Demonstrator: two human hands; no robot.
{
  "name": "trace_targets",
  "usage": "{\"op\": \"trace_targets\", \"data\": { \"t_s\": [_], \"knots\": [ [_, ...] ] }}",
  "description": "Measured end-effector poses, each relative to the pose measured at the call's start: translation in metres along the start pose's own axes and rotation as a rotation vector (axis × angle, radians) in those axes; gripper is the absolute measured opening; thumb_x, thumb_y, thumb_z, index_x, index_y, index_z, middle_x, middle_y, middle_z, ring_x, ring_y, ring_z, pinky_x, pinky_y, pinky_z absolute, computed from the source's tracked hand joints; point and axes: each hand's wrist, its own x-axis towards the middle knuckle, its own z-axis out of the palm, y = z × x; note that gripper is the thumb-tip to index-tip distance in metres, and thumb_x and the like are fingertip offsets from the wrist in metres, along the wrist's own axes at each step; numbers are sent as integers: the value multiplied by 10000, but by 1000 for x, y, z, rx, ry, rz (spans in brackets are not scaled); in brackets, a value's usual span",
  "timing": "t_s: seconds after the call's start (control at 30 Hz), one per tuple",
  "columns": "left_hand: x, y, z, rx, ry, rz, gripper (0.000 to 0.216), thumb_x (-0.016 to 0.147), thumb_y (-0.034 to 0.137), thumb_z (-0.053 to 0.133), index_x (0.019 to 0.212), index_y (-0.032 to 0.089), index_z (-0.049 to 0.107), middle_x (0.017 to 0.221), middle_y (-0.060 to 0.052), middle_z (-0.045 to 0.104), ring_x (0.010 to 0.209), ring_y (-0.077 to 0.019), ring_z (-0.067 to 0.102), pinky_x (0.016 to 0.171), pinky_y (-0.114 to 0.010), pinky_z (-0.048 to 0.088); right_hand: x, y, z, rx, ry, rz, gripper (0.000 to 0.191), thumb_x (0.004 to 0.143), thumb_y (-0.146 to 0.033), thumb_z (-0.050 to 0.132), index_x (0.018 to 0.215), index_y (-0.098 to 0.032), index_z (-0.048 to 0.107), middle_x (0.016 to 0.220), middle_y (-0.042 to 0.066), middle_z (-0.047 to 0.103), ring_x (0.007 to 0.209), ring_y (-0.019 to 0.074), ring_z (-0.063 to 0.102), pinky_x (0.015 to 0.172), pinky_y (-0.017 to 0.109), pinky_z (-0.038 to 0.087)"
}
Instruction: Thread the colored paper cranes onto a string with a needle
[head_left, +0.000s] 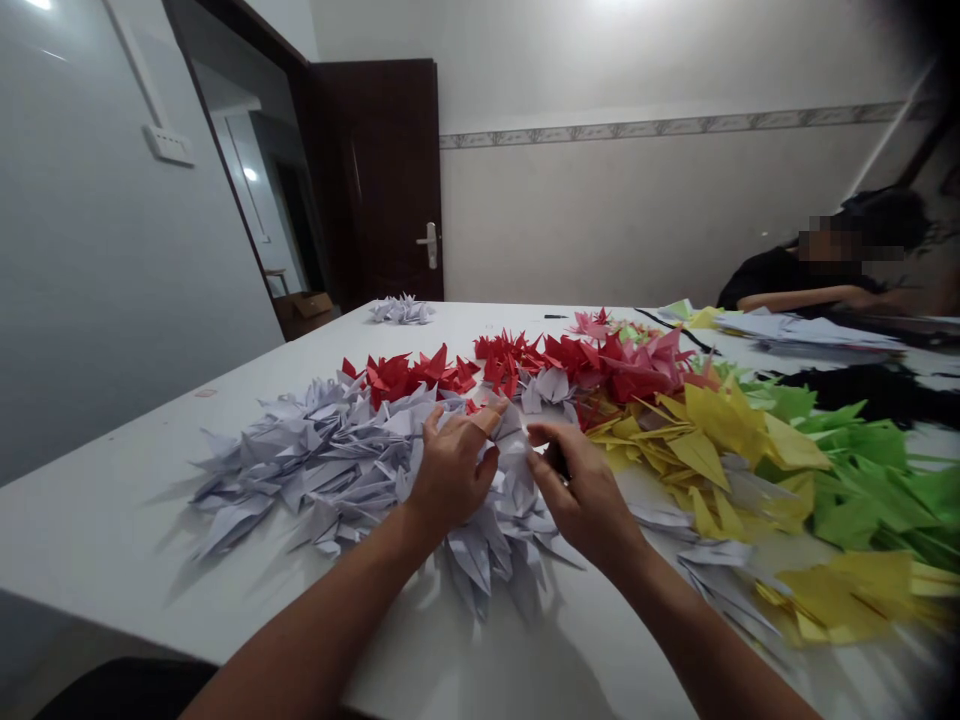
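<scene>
Both hands meet over a heap of white origami pieces [337, 470], pinching a white folded paper [511, 425] between them. My left hand [454, 460] has its fingertips on the paper's left and upper side, the fingers bent and the thumb close by. From the right, my right hand [581, 480] grips the paper's edge between thumb and curled forefinger. Parts of the paper are hidden by the fingers, and it blends with the white pieces behind it. Just beyond lie red origami pieces [405, 375], some of them crane-like in shape.
Yellow folded papers [705, 440] and green folded papers [862, 450] spread over the right of the white table [90, 500]. A small white cluster [401, 310] sits at the far edge. Flat paper sheets [810, 330] and black material [862, 392] lie near another person [780, 275].
</scene>
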Motion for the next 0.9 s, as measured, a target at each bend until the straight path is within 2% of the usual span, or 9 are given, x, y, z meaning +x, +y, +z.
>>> {"op": "trace_targets", "data": {
  "t_s": [0.07, 0.17, 0.27, 0.37, 0.47, 0.57, 0.63, 0.73, 0.9],
  "knots": [
    [0, 3, -1, 10, -16, 37, 547, 796, 90, 483, 1313, 226, 367, 1069, -47, 644, 934, -190, 593, 1050, -474, 187, -1, 7, 4, -80, 11, -8, 308, 846, -271, 460, 1108, -138, 555, 988, 126, 607, 919, 233, 568, 825, 390, 462],
    [0, 5, -1, 35, -28, 83, 514, 817, 90, 466, 1307, 223, 389, 996, -35, 662, 955, -191, 586, 1047, -473, 188, -1, 16, 6, -141, 8, 9, 396, 863, -308, 447, 1190, -105, 538, 992, 152, 630, 935, 259, 584, 833, 420, 468],
    [0, 6, -1, 61, -15, 137, 470, 831, 103, 461, 1285, 220, 420, 986, -38, 661, 956, -191, 582, 1014, -449, 245, 0, 18, 4, -127, -27, 5, 382, 884, -321, 422, 1181, -127, 564, 981, 141, 664, 928, 254, 612, 819, 406, 486],
    [0, 7, 0, 62, -13, 197, 406, 828, 112, 461, 1225, 192, 481, 931, -52, 661, 928, -200, 580, 906, -401, 357, 2, 13, 0, -99, -31, 28, 389, 883, -359, 431, 1145, -124, 598, 1003, 147, 673, 949, 255, 621, 828, 396, 490],
    [0, 7, 0, 45, -9, 220, 313, 824, 121, 467, 1122, 174, 548, 884, -55, 659, 899, -207, 578, 817, -372, 413, 4, 7, -4, -45, -39, 77, 428, 864, -382, 454, 1154, -100, 595, 1057, 160, 662, 996, 258, 613, 857, 391, 484],
    [1, 6, -1, -22, 1, 220, 306, 805, 100, 476, 1092, 171, 555, 921, -56, 660, 893, -200, 573, 824, -366, 437, 5, 5, -8, -3, -28, 93, 400, 854, -333, 456, 1174, -124, 575, 1127, 146, 641, 1052, 252, 592, 890, 400, 470],
    [2, 4, -2, -80, 0, 224, 320, 803, 82, 466, 1100, 168, 545, 940, -59, 655, 874, -194, 570, 826, -364, 451, 5, 5, -10, 18, 9, 88, 372, 852, -304, 475, 1179, -148, 557, 1118, 129, 645, 1018, 237, 607, 865, 387, 486],
    [3, 3, -2, -129, -1, 201, 302, 819, 79, 445, 1088, 166, 553, 886, -63, 636, 837, -190, 567, 788, -348, 474, 6, 4, -14, 5, 46, 3, 298, 850, -272, 507, 1128, -183, 568, 1028, 101, 666, 912, 211, 635, 805, 354, 509],
    [-1, 4, 3, -200, 11, 103, 340, 782, 46, 444, 1090, 163, 528, 973, -78, 618, 918, -184, 574, 807, -316, 495, 6, 3, -18, -135, 7, -179, 259, 848, -208, 501, 1086, -185, 600, 1029, 108, 652, 947, 218, 615, 846, 367, 489]
  ]
}}
